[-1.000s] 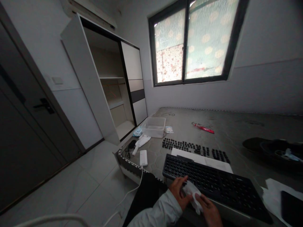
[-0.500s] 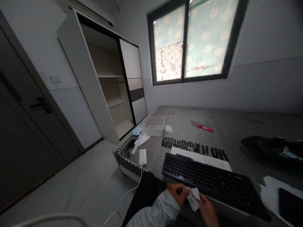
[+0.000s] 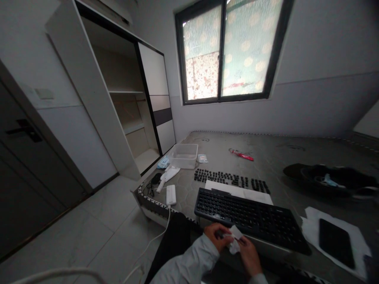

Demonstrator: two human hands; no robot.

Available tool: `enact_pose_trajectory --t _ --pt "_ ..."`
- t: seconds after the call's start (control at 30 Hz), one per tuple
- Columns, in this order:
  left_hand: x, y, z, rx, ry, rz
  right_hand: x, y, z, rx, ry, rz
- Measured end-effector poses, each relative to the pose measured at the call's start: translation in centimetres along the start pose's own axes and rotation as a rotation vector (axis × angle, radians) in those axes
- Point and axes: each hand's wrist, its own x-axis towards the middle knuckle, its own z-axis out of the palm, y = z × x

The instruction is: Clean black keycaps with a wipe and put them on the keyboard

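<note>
Wiping step — both our hands pinch a small crumpled white wipe (image 3: pixel 233 241).

Left hand (image 3: pixel 215 235) and right hand (image 3: pixel 248 254) hold it at the near edge of the black stripped keyboard (image 3: pixel 248 219) — next we likely press it onto the frame.

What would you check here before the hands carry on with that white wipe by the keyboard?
1. White wipe held by both left hand and right hand: ok.
2. Keyboard lying flat on the mattress, within reach: ok.
3. Loose keycaps in rows behind the keyboard, apart from the hands: ok.
4. Dark tablet lying on white paper, beside the keyboard and not touching it: ok.
5. Wipe clean or damp: cannot tell.
</note>
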Motion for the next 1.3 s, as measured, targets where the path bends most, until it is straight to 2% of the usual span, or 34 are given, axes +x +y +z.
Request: enact_pose_trajectory --t 0.13,0.27,0.5,0.83,1.3 --pt "0.2 -0.6 0.3 -0.011 0.013 -0.057 0.2 0.3 -0.4 0.030 -0.007 0.001" --pt "0.5 -1.2 0.6 -0.047 0.005 -0.039 -0.2 0.2 0.1 0.088 -0.035 -0.016" --pt "1.1 -1.5 0.0 -0.034 0.057 -0.009 -0.7 -0.1 1.0 0.220 -0.195 -0.037" --pt "1.3 -2.5 0.0 -0.039 0.000 0.040 -0.7 -0.5 0.6 0.110 -0.035 -0.006" --pt "0.8 -2.0 0.2 -0.026 -0.058 -0.030 0.0 0.4 0.1 0.165 -0.031 0.011"
